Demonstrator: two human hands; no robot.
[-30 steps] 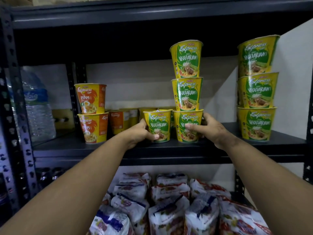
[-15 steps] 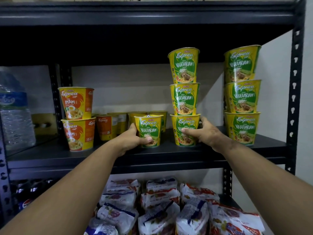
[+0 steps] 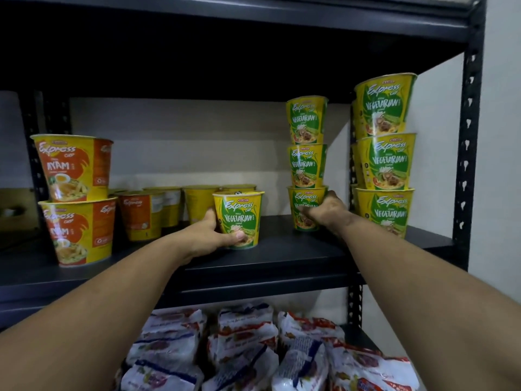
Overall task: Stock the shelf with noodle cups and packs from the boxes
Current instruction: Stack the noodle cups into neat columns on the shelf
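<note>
You see a black metal shelf (image 3: 282,258) with punched uprights against a cream back wall (image 3: 197,142). The vegetarian cup (image 3: 238,218) your left hand (image 3: 207,238) grips is yellow with a green leaf panel and white lettering; the cup stacks (image 3: 307,162) at right match it. The ayam cups (image 3: 74,167) at left are yellow with orange-red panels. The noodle packs (image 3: 242,348) below are white with red and blue print.
</note>
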